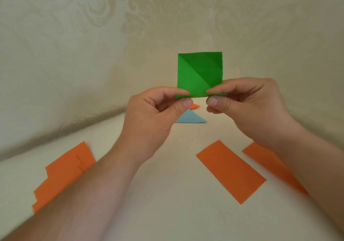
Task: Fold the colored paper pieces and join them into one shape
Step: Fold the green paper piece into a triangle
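I hold one green paper [200, 74] up in front of me, above the table [167, 194] — a matte square, thin and stiff enough to stand upright, crossed by sharp diagonal creases that split it into lighter and darker bands. My left hand [152, 118] pinches its lower left corner, thumb in front and forefinger behind, and my right hand [247, 107] pinches the lower right corner the same way; the fingers [214, 102] of both are closed tight on the bottom edge, where a narrow strip of the green looks bent toward me. Below my hands, on the pale smooth table, lies one light blue triangle [190, 118], flat and folded, with one small orange scrap [194, 106] just beyond it, mostly hidden by my thumbs. Nearer to me are three lots of plain orange paper: one rectangle [230, 171] lying slantwise between my forearms, one strip [268, 161] partly under my right arm, and at the left a stack [65, 173] of overlapping sheets with stepped edges — I cannot count those. Behind it all hangs a cream cloth [93, 36] with a woven leaf pattern.
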A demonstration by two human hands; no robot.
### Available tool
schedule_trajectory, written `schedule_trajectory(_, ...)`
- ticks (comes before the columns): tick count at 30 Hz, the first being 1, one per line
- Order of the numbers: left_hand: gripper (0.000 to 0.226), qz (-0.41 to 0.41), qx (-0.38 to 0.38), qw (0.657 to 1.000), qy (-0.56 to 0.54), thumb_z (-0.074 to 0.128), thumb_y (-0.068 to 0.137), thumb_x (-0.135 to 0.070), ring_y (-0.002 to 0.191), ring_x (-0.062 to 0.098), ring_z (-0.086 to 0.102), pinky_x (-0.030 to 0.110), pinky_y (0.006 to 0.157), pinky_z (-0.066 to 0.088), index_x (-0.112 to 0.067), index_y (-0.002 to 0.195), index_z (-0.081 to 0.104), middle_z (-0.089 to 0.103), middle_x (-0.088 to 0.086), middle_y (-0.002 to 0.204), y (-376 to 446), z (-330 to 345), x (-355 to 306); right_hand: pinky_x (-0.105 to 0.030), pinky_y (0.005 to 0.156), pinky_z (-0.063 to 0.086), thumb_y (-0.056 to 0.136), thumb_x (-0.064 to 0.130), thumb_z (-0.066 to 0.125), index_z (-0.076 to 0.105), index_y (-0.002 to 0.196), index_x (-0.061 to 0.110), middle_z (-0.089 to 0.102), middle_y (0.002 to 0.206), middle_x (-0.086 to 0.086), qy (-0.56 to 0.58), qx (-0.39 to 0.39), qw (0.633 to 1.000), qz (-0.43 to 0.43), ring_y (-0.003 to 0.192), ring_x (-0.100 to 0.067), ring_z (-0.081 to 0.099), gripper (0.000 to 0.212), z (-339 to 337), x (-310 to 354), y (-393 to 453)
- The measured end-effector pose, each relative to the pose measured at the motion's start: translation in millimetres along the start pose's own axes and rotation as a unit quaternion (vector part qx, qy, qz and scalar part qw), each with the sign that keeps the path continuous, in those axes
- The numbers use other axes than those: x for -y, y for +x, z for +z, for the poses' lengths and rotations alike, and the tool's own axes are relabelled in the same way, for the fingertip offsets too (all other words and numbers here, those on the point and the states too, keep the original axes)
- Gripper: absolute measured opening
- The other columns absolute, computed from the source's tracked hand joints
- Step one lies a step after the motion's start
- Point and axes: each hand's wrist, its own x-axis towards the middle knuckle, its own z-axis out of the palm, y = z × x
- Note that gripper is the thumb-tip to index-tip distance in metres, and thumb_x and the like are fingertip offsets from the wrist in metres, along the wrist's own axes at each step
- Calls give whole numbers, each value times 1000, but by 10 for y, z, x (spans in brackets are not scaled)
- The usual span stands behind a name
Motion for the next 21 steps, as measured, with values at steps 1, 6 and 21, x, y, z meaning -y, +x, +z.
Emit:
schedule_trajectory(1, 25, 2, -11, 1000, 3, 78, 83, 2, 78, 12, 75, 31, 82, 61, -22, 87, 76, 79, -4, 83, 6, -3, -7, -45, 75, 62, 68, 19, 82, 82, 80, 28, 78, 81, -11, -2, -8, 1000, 1, 69, -25, 73, 14, -3, 0, 4)
schedule_trajectory(6, 16, -12, -30, 999, 6, 80, 84, -6, 74, 16, 73, 41, 84, 63, -22, 86, 75, 78, 1, 79, 4, -2, -27, -48, 76, 64, 71, 26, 80, 79, 71, 33, 76, 73, -5, -15, -36, 999, 9, 69, -23, 74, 7, 21, 30, -4)
schedule_trajectory(21, 23, -149, -28, 986, -72, 72, 91, -4, 63, 9, 59, 27, 69, 56, -13, 112, 73, 64, -2, 66, -4, 107, 34, -44, 76, 64, 83, -7, 76, 58, 78, 10, 70, 61, -6, 45, -78, 989, 119, 65, -22, 74, 26, 89, -10, 4)
